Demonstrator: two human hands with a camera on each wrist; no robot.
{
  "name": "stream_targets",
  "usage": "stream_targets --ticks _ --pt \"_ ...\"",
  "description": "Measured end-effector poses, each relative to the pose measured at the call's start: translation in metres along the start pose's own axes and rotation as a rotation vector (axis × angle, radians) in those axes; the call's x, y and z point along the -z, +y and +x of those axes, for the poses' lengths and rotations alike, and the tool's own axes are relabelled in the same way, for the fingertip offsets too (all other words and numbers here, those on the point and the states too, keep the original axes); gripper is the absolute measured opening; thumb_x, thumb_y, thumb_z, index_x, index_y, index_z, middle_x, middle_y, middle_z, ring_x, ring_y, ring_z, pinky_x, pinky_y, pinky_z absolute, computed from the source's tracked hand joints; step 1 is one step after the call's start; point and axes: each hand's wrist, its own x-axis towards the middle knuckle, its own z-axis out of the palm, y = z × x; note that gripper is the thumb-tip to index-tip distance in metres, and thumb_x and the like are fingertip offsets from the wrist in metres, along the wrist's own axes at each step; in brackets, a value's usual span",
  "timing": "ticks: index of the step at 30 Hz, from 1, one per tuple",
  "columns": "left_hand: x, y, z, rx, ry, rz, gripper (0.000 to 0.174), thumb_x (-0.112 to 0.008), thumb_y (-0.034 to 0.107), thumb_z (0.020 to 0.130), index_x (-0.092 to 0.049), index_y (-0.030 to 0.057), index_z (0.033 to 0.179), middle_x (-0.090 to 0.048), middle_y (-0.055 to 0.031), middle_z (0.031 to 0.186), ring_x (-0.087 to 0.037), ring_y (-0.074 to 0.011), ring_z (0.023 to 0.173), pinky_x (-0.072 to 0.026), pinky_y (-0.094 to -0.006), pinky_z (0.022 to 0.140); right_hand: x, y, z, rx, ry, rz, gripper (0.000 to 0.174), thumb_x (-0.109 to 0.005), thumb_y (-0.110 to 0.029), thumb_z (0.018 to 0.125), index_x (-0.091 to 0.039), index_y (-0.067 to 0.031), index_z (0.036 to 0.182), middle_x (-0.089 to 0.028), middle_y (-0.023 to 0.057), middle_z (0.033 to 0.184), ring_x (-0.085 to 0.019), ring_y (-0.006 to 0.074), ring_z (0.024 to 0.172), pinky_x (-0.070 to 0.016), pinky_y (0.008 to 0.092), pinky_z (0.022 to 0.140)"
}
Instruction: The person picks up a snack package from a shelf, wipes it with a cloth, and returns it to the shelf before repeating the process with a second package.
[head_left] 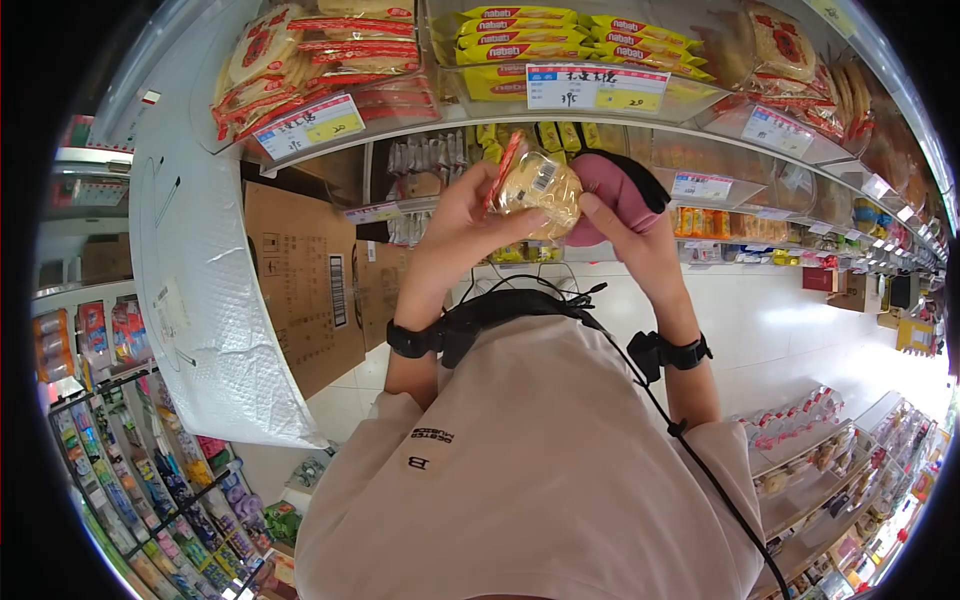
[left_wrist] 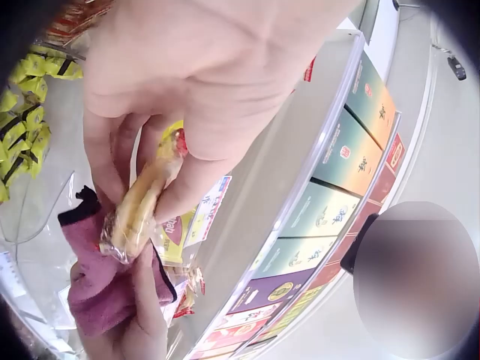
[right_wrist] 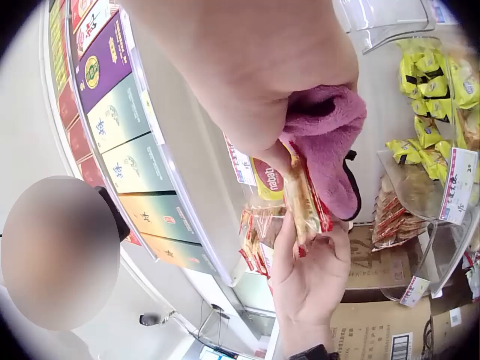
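Between my two hands is a clear plastic packet of round, pale yellow biscuits or cakes (head_left: 553, 205), with a barcode and a red-striped edge. My left hand (head_left: 467, 228) grips it from the left, thumb across the near face and fingers behind. A folded pink-purple cloth with a dark border (head_left: 612, 192) is held in my right hand (head_left: 648, 250), whose thumb reaches to the packet's right edge. In the left wrist view the packet (left_wrist: 135, 217) stands edge-on, directly against the cloth (left_wrist: 105, 277). The right wrist view has the cloth (right_wrist: 334, 142) bunched under my right palm.
Ahead, a shelf carries yellow nabati packs (head_left: 525, 35) and red-edged packets (head_left: 355, 50) behind price tags (head_left: 598, 87). Lower tiers hold small snacks (head_left: 700, 222). Cardboard boxes (head_left: 300, 290) and a white padded sheet (head_left: 205, 270) stand at left. Cables (head_left: 540, 280) cross my front.
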Motion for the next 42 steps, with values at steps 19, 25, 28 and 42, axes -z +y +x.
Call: stream_targets --ticks 19,25,28,42 --pt "-0.012 0.002 0.002 0.012 -0.119 0.042 0.046 -0.078 0.004 0.084 -0.057 0.0007 0.124 -0.066 -0.0045 0.113 -0.063 -0.0108 0.102 -0.0522 -0.0268 0.087 -0.010 -0.020 0.006 -0.010 0.080 0.015 0.030 -0.071 -0.012 0.093 -0.062 -0.0004 0.118 -0.065 -0.0003 0.098 -0.056 0.0033 0.079 -0.0475 0.0203 0.061" --pt "-0.013 0.005 0.002 0.046 -0.131 -0.006 0.048 -0.081 0.010 0.083 -0.058 0.0001 0.123 -0.067 -0.0034 0.112 -0.063 -0.0092 0.101 -0.0521 -0.0252 0.086 -0.005 -0.024 0.005 -0.187 0.080 0.015 0.026 -0.071 -0.014 0.093 -0.064 -0.0017 0.115 -0.065 -0.0016 0.092 -0.056 0.0013 0.074 -0.0448 0.0181 0.057" --pt "-0.015 0.006 0.002 0.064 -0.137 -0.032 0.043 -0.078 0.003 0.083 -0.060 0.0010 0.122 -0.068 -0.0034 0.109 -0.064 -0.0096 0.098 -0.0522 -0.0262 0.085 0.001 -0.012 0.007 -0.247 0.094 0.096 0.026 -0.070 -0.012 0.093 -0.064 -0.0011 0.115 -0.066 0.0006 0.096 -0.059 0.0037 0.079 -0.0484 0.0205 0.065" --pt "-0.018 0.007 0.004 0.060 -0.085 0.164 0.028 -0.077 0.018 0.088 -0.069 -0.0027 0.105 -0.069 -0.0022 0.095 -0.062 -0.0055 0.086 -0.0499 -0.0212 0.076 -0.007 0.000 0.009 0.165 0.162 -0.172 0.030 -0.065 -0.004 0.093 -0.059 0.0053 0.121 -0.068 0.0093 0.105 -0.063 0.0171 0.094 -0.0504 0.0307 0.085"
